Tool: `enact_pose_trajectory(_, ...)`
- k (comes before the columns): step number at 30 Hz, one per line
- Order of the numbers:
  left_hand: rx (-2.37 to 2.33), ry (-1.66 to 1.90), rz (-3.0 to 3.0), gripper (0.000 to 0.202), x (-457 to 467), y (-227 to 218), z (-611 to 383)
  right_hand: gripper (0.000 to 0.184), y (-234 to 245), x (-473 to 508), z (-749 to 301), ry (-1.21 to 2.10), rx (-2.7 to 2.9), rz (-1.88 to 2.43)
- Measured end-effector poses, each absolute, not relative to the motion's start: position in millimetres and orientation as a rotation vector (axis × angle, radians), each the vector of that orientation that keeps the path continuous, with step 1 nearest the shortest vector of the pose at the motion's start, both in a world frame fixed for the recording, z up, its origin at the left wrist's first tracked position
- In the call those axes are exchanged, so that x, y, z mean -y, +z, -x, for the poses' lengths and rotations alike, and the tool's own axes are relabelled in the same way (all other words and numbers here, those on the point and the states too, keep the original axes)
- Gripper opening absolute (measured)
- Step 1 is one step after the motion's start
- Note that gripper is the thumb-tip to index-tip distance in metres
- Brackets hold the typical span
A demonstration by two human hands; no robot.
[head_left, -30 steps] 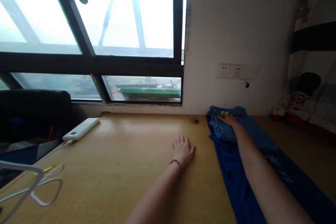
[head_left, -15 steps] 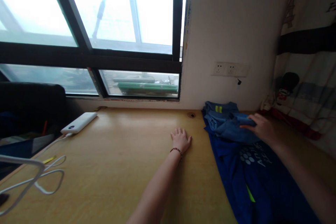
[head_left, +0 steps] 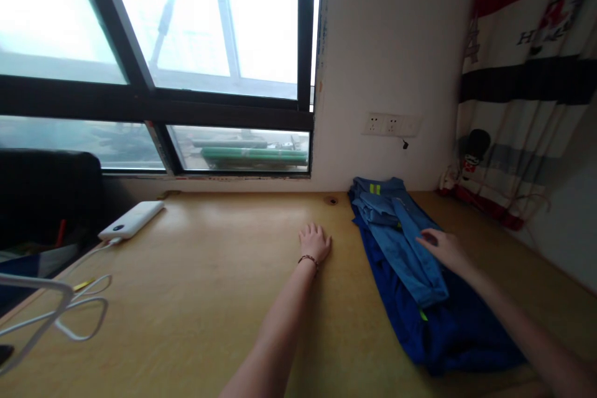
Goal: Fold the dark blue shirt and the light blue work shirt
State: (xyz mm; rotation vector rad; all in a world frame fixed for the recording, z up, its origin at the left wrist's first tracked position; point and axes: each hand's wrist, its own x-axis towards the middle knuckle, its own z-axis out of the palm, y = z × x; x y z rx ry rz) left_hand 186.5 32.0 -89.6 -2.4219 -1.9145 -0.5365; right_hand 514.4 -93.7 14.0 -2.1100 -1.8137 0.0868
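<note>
My left hand [head_left: 315, 242] lies flat on the wooden table, fingers spread, with nothing in it. A dark beaded bracelet circles that wrist. On the right, a blue garment [head_left: 405, 323] is spread in a narrow folded shape. A lighter blue sleeve [head_left: 408, 261] lies lengthwise over it, its end toward me. My right hand [head_left: 441, 250] is over the sleeve's right edge, fingers bent and slightly apart, with no cloth visible between them. Small yellow-green strips [head_left: 375, 189] show on the cloth at the far end.
A white power bank [head_left: 132, 220] with a white cable [head_left: 84, 336] is on the table's left side. A dark chair [head_left: 49, 186] stands beyond the left edge. Wall sockets [head_left: 392, 124] and a patterned curtain [head_left: 522, 93] are behind, at the right. A window spans the back.
The lighter sleeve, earlier bunched in my right hand, now lies stretched toward me over the printed area. My right hand has moved nearer and loosened. The view has turned slightly right.
</note>
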Motion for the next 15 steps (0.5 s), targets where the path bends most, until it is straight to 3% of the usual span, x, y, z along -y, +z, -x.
enact_pose_trajectory(5,1.944,-0.543,2.421,0.054,-35,-85,-185,0.065,-5,5,-487,-0.272,1.492,2.492)
enact_pose_trajectory(10,1.928,-0.560,2.424,0.053,-38,-86,-185,0.035,-15,-11,-497,-0.122,1.406,2.561)
enact_pose_trajectory(15,1.917,-0.556,2.425,0.054,-40,-87,-187,0.037,-9,45,-586,-0.057,1.269,2.376)
